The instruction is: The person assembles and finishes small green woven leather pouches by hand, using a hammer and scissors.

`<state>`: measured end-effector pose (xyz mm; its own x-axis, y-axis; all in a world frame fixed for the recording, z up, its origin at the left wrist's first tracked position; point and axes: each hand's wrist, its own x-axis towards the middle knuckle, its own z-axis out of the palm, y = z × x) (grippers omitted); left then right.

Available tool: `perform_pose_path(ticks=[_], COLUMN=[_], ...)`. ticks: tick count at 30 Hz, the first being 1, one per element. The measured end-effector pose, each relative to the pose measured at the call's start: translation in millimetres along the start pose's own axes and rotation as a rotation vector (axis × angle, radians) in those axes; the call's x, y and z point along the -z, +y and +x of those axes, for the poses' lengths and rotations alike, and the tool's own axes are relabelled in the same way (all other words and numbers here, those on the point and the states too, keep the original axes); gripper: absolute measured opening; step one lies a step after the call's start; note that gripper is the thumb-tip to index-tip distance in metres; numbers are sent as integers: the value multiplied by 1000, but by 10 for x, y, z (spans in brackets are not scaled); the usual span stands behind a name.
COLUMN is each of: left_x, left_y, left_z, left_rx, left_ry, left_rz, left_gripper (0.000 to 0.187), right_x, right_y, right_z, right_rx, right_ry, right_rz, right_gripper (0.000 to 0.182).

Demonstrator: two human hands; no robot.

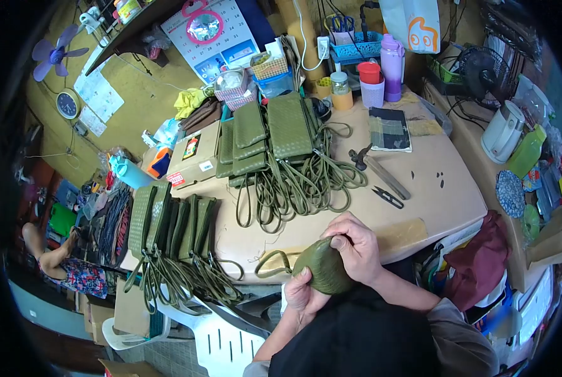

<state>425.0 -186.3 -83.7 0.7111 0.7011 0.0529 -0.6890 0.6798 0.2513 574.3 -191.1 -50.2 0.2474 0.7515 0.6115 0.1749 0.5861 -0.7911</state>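
Note:
Both hands hold an olive-green pouch (pixel 326 269) close to my body, past the table's front edge. My left hand (pixel 303 295) grips its lower left side, thumb on top. At the pouch's upper right, my right hand (pixel 356 248) has its fingers closed on the edge, partly hiding it. The pouch looks bulged, and a thin wrist strap (pixel 272 264) loops out to its left. Similar green pouches with looped straps lie stacked on the table (pixel 290 129), and another row of pouches (pixel 196 220) stands at the left edge.
Thread snips (pixel 388 197), a hammer (pixel 384 176) and a dark-covered notebook (pixel 390 129) lie on the table, right of the stack. A cardboard box (pixel 193 154), a purple bottle (pixel 392 68) and a red-lidded cup (pixel 371 78) stand farther back. Another person's leg (pixel 56 256) shows at far left.

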Motion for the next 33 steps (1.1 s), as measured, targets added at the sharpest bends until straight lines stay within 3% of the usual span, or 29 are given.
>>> perform_pose_path(ticks=[1,3,7,10,12,13,15,24,25,26,27,30,31,33], left_x=[20,102,188,248,134,22,-105,33,64,88,89,187,149,187], left_y=[-13,-41,-50,-36,-47,-58,-54,-115,-125,-127,-67,-17,-75,-144], left_z=[3,-6,-37,-9,28,19,19,-50,-52,-51,-53,-26,-51,22], left_rx=[2,-7,-3,29,44,42,35,16,-23,-60,-48,-92,-194,-200], left_ry=[-3,18,117,-49,65,164,179,154,92,31,25,-98,-30,68], left_rz=[0,-53,9,-62,-162,-93,-30,182,217,251,509,747,920,781], left_gripper=[57,56,58,58,58,60,60,64,68,73,85,80,72,63], right_x=[7,5,1,66,72,66,65,70,59,49,33,54,64,69], right_y=[55,144,128,108,98,68,-28,-19,-84,-50,9,80,86,83], right_z=[-22,-80,-126,-124,-83,-51,21,90,70,78,69,88,100,104], right_rx=[3,-254,-182,-40,-71,-67,43,-57,-253,-250,-186,-61,-38,-17], right_ry=[2,-5,60,-107,-83,-77,-33,44,53,50,107,166,164,161], right_rz=[-3,261,254,180,111,113,34,46,190,192,183,106,46,-18], right_gripper=[18,19,20,12,10,10,14,14,11,11,11,9,10,10])
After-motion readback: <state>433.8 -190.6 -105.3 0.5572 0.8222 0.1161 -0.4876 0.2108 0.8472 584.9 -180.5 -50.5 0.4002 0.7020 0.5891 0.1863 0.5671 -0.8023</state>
